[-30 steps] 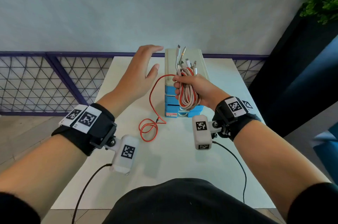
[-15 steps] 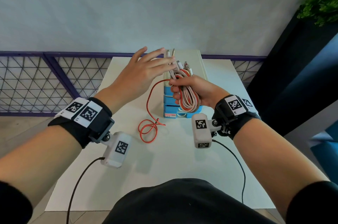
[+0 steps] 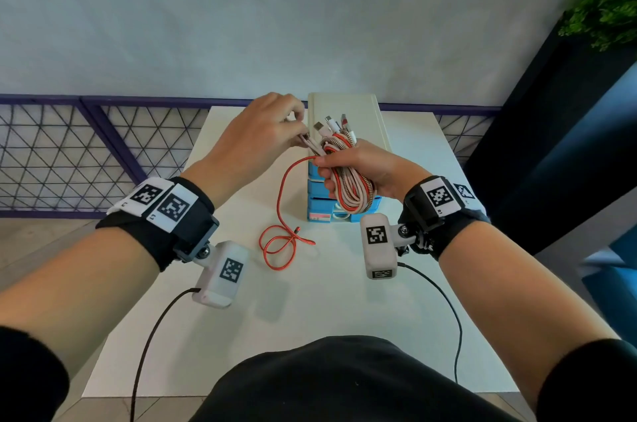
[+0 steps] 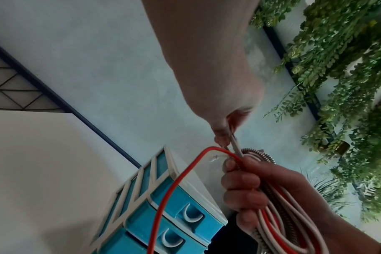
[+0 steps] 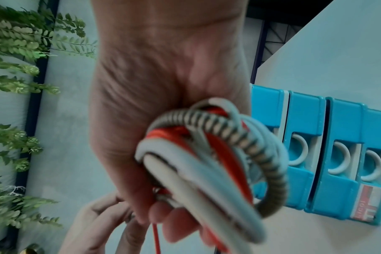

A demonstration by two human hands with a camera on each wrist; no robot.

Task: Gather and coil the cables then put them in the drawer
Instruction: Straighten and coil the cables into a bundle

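My right hand [image 3: 358,168] clamps the cable bundle [image 3: 351,187], my left hand [image 3: 255,139] pinches a plug end [image 3: 307,140]; risk: the red cable [image 3: 282,214] trailing on the table [image 3: 327,301] snags, loosening the coil.

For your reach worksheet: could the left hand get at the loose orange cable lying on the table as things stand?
Probably yes. The orange cable lies uncovered beside the left hand, though that hand is pinching a cable end at the bundle and must release it first.

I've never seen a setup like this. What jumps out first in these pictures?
The eye lands on the bundle of cables, red, white and striped, gripped in the right hand above the table's middle. The left hand pinches one white cable end at the bundle's top. A loose red cable trails down onto the white table, in front of a small blue drawer unit.
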